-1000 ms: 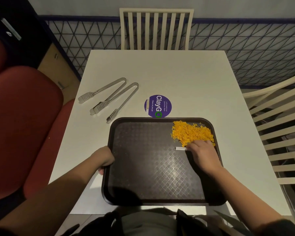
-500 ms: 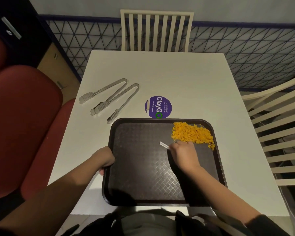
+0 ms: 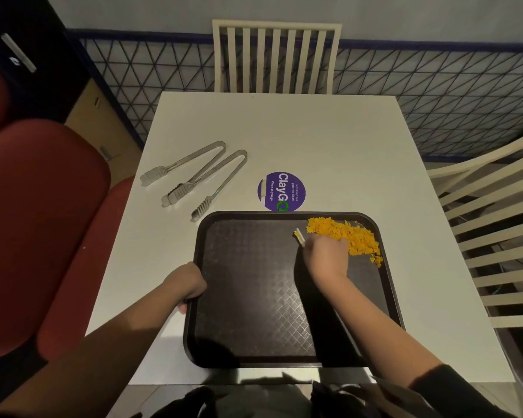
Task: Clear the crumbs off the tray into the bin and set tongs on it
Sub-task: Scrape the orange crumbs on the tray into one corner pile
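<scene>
Gathering step: orange crumbs are heaped in the far right corner of the tray. A white tool, possibly a scraper, is held in the curled fingers of the right hand. The left rim is gripped by the left hand. Tipping into a bin, unseen, is called for next. Tongs lie on the bench.

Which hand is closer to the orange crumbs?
Right. The right hand, holding a small white strip, sits against the near edge of the orange crumbs. The left hand holds the left rim of the tray, far across it from them.
</scene>
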Tool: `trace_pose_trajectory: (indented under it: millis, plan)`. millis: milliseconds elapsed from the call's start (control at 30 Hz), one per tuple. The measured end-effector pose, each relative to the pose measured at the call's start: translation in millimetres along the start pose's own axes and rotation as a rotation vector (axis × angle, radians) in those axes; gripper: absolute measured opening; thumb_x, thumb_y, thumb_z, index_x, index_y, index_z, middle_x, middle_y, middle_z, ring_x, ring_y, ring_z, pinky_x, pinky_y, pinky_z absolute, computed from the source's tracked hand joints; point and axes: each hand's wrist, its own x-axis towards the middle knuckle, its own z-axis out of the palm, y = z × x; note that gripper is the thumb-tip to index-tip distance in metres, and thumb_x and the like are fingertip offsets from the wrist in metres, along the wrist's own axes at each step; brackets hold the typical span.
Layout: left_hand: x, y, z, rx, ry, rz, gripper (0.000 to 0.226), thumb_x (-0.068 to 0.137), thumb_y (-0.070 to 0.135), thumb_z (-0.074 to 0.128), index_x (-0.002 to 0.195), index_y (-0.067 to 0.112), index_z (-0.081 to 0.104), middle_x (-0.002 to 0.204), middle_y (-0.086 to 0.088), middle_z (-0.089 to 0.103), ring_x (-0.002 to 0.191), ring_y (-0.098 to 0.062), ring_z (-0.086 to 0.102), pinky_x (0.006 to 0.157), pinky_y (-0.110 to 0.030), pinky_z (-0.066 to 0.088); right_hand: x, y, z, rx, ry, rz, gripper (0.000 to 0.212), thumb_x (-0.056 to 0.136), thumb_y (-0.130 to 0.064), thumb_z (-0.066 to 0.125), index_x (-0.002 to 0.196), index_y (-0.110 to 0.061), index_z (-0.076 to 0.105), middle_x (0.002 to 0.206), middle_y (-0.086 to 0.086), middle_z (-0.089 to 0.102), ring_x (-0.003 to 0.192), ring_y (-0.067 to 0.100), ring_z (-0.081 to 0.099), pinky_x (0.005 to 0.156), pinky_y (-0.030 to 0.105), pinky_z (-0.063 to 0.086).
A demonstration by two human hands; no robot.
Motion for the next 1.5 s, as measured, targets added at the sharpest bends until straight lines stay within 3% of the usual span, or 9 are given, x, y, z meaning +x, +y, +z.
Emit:
trace_pose_trajectory:
  millis: [167, 333, 433, 600, 700, 1000, 1133, 1300, 1500]
  plan:
    - [-2, 2, 0, 0.01, 0.012, 0.01, 0.019, 0.09, 0.014, 0.058, 0.107, 0.006, 0.055, 0.101, -0.016, 0.063, 0.078, -0.033, 0.072, 0.056, -0.033, 0.059, 21, -15, -4, -0.004, -0.073, 0.082, 0.019, 0.089, -0.01, 0.048, 0.083, -0.018, 0.064, 0.086, 0.005, 0.071, 0.082, 0.026, 0.064, 0.076, 0.032, 0.035]
    - [0, 0, 0, 0.014, 0.007, 0.006, 0.027, 0.089, 0.014, 0.058, 0.115, 0.004, 0.056, 0.106, -0.019, 0.066, 0.077, -0.034, 0.073, 0.066, -0.037, 0.062, 30, 11, -12, 0.03, -0.073, 0.267, 0.017, 0.09, -0.013, 0.051, 0.084, -0.016, 0.065, 0.088, 0.006, 0.07, 0.086, 0.025, 0.064, 0.081, 0.03, 0.038]
    - [1, 0, 0, 0.013, 0.004, 0.004, 0.026, 0.089, 0.014, 0.058, 0.113, 0.003, 0.057, 0.105, -0.019, 0.067, 0.076, -0.034, 0.073, 0.063, -0.036, 0.062, 25, 25, -12, 0.078, -0.045, 0.339, 0.019, 0.09, -0.017, 0.054, 0.079, -0.014, 0.068, 0.078, 0.006, 0.068, 0.08, 0.026, 0.064, 0.077, 0.031, 0.039]
    - [4, -1, 0, 0.019, 0.003, 0.006, 0.023, 0.087, 0.014, 0.06, 0.108, 0.004, 0.058, 0.102, -0.018, 0.067, 0.072, -0.033, 0.073, 0.055, -0.034, 0.06, 11, -2, -9, 0.083, -0.005, 0.14, 0.021, 0.09, -0.024, 0.051, 0.086, -0.016, 0.07, 0.084, 0.007, 0.071, 0.083, 0.028, 0.064, 0.075, 0.031, 0.036]
    - [8, -4, 2, 0.014, -0.01, 0.01, 0.03, 0.085, 0.017, 0.06, 0.112, 0.003, 0.059, 0.098, -0.019, 0.069, 0.065, -0.033, 0.074, 0.058, -0.041, 0.062, 10, -29, -5, 0.069, -0.058, 0.062, 0.016, 0.089, -0.019, 0.052, 0.086, -0.019, 0.068, 0.087, 0.005, 0.071, 0.087, 0.027, 0.064, 0.077, 0.031, 0.034]
    - [7, -3, 1, 0.033, -0.005, 0.012, 0.027, 0.088, 0.015, 0.059, 0.112, 0.004, 0.058, 0.105, -0.019, 0.067, 0.069, -0.032, 0.074, 0.06, -0.038, 0.063, 25, 7, -12, 0.049, -0.083, 0.241, 0.016, 0.088, -0.01, 0.05, 0.085, -0.016, 0.065, 0.091, 0.007, 0.07, 0.087, 0.026, 0.064, 0.08, 0.031, 0.038]
    - [7, -3, 1, 0.022, -0.015, 0.002, 0.025, 0.088, 0.015, 0.059, 0.109, 0.002, 0.059, 0.1, -0.02, 0.069, 0.069, -0.032, 0.074, 0.057, -0.035, 0.061, 24, 26, -13, 0.019, -0.085, 0.323, 0.016, 0.088, -0.008, 0.052, 0.079, -0.013, 0.065, 0.08, 0.004, 0.067, 0.08, 0.022, 0.061, 0.083, 0.03, 0.037]
    - [6, -2, 0, 0.024, -0.028, -0.002, 0.024, 0.085, 0.011, 0.058, 0.105, 0.0, 0.061, 0.093, -0.022, 0.07, 0.066, -0.033, 0.073, 0.048, -0.033, 0.057, 18, 17, -14, -0.02, -0.061, 0.228, 0.019, 0.087, -0.008, 0.05, 0.08, -0.019, 0.063, 0.085, 0.004, 0.07, 0.082, 0.023, 0.063, 0.079, 0.03, 0.036]
    - [4, -1, 0, 0.046, -0.018, -0.002, 0.025, 0.085, 0.012, 0.057, 0.107, 0.001, 0.06, 0.093, -0.021, 0.071, 0.064, -0.032, 0.074, 0.059, -0.038, 0.062, 14, 4, -11, -0.073, -0.084, 0.133, 0.018, 0.088, -0.009, 0.049, 0.087, -0.019, 0.064, 0.088, 0.002, 0.071, 0.084, 0.022, 0.064, 0.081, 0.031, 0.035]
